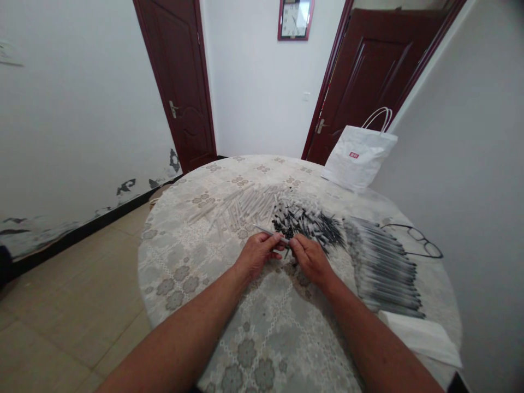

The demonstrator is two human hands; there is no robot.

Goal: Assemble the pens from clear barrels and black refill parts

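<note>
A slim pen (264,230) with a pale barrel is held between my two hands over the near side of the table. My left hand (258,252) is closed around its middle, thumb on top. At its right end, my right hand (310,256) pinches the pen between thumb and fingers. Just beyond my hands lies a heap of black-and-white pen parts (309,218), black tips pointing mostly right. Clear, empty-looking pen tubes (245,204) are spread to the left of that heap. Right of my right hand, bundled dark pens (387,267) lie in a row, seemingly in clear wrapping.
The round table wears a patterned cloth (176,273). Black-framed eyeglasses (421,240) rest near its right edge, and a white folded sheet (421,335) lies at the near right. A white paper bag (360,155) stands at the back right beside the wall.
</note>
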